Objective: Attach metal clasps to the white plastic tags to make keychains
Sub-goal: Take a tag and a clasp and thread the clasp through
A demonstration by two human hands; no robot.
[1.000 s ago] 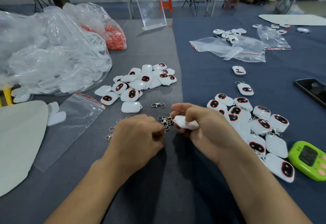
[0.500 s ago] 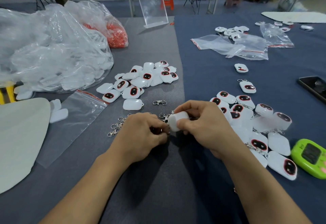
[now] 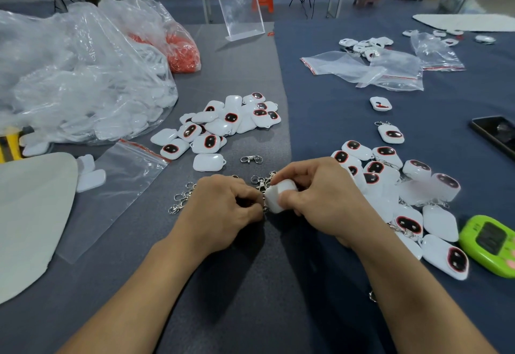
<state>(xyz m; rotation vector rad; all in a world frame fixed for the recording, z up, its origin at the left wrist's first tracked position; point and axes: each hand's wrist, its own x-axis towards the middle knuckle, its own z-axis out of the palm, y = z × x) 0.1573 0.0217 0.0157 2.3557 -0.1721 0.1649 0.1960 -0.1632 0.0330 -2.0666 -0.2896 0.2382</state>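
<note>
White tag (image 3: 278, 196) between right fingers (image 3: 292, 169); left fingers (image 3: 246, 196) seemingly pinch clasp (image 3: 264, 205).

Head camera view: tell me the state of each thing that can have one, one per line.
white tag: held between both hands, plain side showing
left hand: fingers curled, pinching a clasp at the white tag's edge
right hand: grips the white tag
loose clasp: lying unattached
phone: screen dark
zip bag: lying flat
green timer: face up, display unreadable
</note>
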